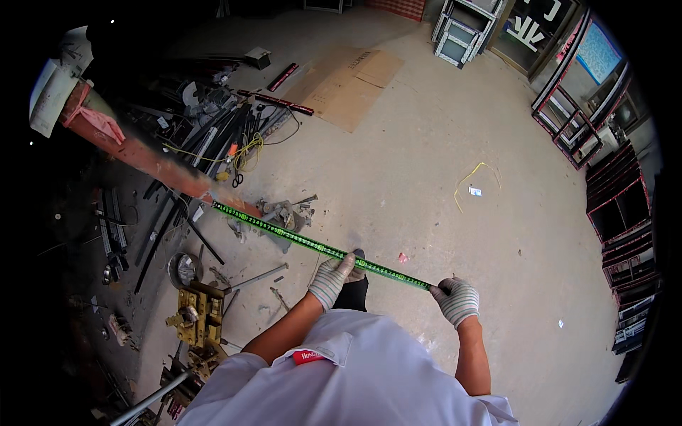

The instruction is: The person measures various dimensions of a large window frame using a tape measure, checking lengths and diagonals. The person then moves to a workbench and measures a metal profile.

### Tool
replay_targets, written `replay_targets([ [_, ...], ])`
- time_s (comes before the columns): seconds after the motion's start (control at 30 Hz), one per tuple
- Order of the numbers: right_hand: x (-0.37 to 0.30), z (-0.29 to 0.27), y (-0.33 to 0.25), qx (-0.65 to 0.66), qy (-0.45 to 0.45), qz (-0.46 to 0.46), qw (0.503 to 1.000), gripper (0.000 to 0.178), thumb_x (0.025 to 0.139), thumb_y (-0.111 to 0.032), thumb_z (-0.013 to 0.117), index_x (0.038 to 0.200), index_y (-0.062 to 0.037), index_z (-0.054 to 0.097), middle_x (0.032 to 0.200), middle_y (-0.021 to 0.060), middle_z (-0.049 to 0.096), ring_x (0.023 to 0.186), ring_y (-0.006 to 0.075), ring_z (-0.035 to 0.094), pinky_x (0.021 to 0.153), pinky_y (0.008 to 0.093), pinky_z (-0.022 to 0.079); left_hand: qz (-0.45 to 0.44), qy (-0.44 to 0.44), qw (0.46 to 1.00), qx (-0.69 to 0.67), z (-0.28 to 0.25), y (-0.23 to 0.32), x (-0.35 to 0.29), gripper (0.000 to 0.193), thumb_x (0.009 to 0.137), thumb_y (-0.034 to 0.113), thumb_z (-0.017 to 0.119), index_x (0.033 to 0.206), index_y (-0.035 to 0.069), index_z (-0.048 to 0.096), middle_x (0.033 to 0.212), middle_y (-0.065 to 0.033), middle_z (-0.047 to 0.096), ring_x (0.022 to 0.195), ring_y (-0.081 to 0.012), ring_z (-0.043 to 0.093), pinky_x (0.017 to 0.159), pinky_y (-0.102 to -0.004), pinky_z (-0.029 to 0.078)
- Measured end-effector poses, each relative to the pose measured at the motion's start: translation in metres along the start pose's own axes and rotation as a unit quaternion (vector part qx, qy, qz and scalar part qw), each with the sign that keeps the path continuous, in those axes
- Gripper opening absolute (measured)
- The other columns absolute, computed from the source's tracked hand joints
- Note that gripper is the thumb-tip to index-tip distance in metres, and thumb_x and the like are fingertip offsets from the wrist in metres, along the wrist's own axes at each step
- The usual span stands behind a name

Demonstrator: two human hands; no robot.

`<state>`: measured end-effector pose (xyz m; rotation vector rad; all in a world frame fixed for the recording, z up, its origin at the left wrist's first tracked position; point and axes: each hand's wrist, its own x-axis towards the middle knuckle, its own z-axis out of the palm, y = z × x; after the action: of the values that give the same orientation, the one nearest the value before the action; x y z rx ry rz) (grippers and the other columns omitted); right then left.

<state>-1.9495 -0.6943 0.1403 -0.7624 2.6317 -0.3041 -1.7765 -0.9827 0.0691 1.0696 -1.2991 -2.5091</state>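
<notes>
In the head view, a green tape measure (298, 241) stretches in a straight line from nine o'clock to four o'clock, above the floor (419, 142). The left hand (332, 280), at six o'clock, pinches the tape partway along, thumb over its face. The right hand (458, 298), at four o'clock, is closed around the tape's near end. Both hands wear pale striped gloves. The far end of the tape lies at the foot of a rust-red post (153, 162) at nine o'clock; whether it touches the post, I cannot tell. A pink cloth (99, 122) is tied around the post at ten o'clock.

A brass-coloured machine (201, 312) stands at eight o'clock, with a round metal bowl (172, 270) just beside it. At ten o'clock, a yellow cable (249, 150) lies in loops near dark metal bars. A flattened cardboard sheet (348, 85) lies at twelve o'clock, and window frames (462, 42) lean at one o'clock. At three o'clock, dark frames (618, 206) are stacked along the edge. A pale shirt (355, 376) fills six o'clock, below the hands.
</notes>
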Motion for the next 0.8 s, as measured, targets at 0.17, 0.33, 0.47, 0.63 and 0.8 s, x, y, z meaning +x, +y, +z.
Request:
replay_targets([
  [0.17, 0.130, -0.054, -0.026, 0.075, 0.005, 0.092, 0.993, 0.029, 0.091, -0.039, 0.080, 0.090, -0.0098, 0.079, 0.082, 0.0120, 0.071, 0.074, 0.0316, 0.067, 0.072, 0.0438, 0.054, 0.026, -0.038, 0.995, 0.092, 0.041, 0.114, 0.143, 0.036, 0.107, 0.037, 0.066, 0.108, 0.003, 0.075, 0.095, -0.0066, 0.076, 0.087, -0.0151, 0.073, 0.085, -0.0327, 0.061],
  [0.33, 0.280, -0.106, -0.043, 0.119, 0.024, 0.063, 0.991, 0.028, 0.091, -0.036, 0.081, 0.090, -0.0081, 0.078, 0.081, 0.0127, 0.071, 0.075, 0.0314, 0.067, 0.071, 0.0438, 0.054, 0.058, -0.045, 0.990, 0.120, 0.064, 0.216, 0.257, 0.038, 0.107, 0.041, 0.065, 0.109, 0.005, 0.076, 0.095, -0.0048, 0.077, 0.086, -0.0138, 0.073, 0.085, -0.0327, 0.060],
  [0.47, 0.430, -0.126, -0.067, 0.075, -0.016, 0.014, 0.997, 0.030, 0.091, -0.037, 0.081, 0.089, -0.0078, 0.078, 0.082, 0.0131, 0.072, 0.077, 0.0331, 0.067, 0.071, 0.0453, 0.054, 0.063, 0.023, 0.993, 0.099, 0.048, 0.258, 0.360, 0.037, 0.107, 0.040, 0.066, 0.109, 0.004, 0.075, 0.094, -0.0064, 0.077, 0.084, -0.0160, 0.074, 0.085, -0.0340, 0.061],
  [0.63, 0.637, -0.139, -0.106, -0.025, -0.069, -0.102, 0.992, 0.035, 0.094, -0.048, 0.075, 0.091, -0.0130, 0.079, 0.087, 0.0112, 0.073, 0.084, 0.0350, 0.069, 0.077, 0.0482, 0.055, 0.050, 0.147, 0.988, -0.001, 0.027, 0.306, 0.487, 0.039, 0.108, 0.039, 0.065, 0.108, 0.001, 0.071, 0.092, -0.0094, 0.076, 0.083, -0.0184, 0.074, 0.083, -0.0348, 0.064],
  [0.8, 0.823, -0.206, -0.196, -0.043, -0.091, -0.217, 0.971, 0.035, 0.093, -0.049, 0.074, 0.088, -0.0138, 0.078, 0.085, 0.0104, 0.073, 0.083, 0.0344, 0.069, 0.077, 0.0477, 0.055, 0.079, 0.235, 0.968, -0.041, 0.024, 0.430, 0.563, 0.050, 0.101, 0.053, 0.070, 0.103, 0.003, 0.068, 0.098, -0.0150, 0.077, 0.094, -0.0259, 0.079, 0.058, -0.0276, 0.054],
])
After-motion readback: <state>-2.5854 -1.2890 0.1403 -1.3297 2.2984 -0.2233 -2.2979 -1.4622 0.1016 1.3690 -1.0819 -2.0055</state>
